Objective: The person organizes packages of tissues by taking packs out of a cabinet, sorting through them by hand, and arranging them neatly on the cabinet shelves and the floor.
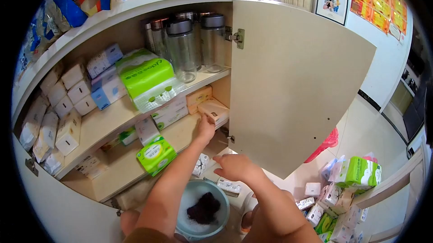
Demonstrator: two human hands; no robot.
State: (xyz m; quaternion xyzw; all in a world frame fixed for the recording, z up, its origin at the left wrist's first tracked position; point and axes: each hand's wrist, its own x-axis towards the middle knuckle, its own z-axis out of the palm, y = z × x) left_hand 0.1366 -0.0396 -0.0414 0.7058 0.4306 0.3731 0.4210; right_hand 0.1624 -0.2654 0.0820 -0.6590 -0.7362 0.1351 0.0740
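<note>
My left hand (206,126) reaches into the lower shelf of the cabinet. Its fingers are closed at the near left corner of a pale tissue pack (215,109), which lies against the shelf's right wall. An orange-and-white tissue pack (199,98) stands just behind it. To the left is a white-and-green tissue pack (170,113). My right hand (235,167) hovers in front of the cabinet, below the left one, with fingers apart and nothing in it. Beneath the hands, a white tissue pack with a dark print (200,164) is on the floor.
A light-blue basin (183,218) with a dark wet cloth (204,208) stands between my legs. The cabinet door (297,80) is swung wide at right. Glass bottles (181,49) and a green tissue bundle (146,74) fill the upper shelf. Tissue packs (331,195) pile at lower right.
</note>
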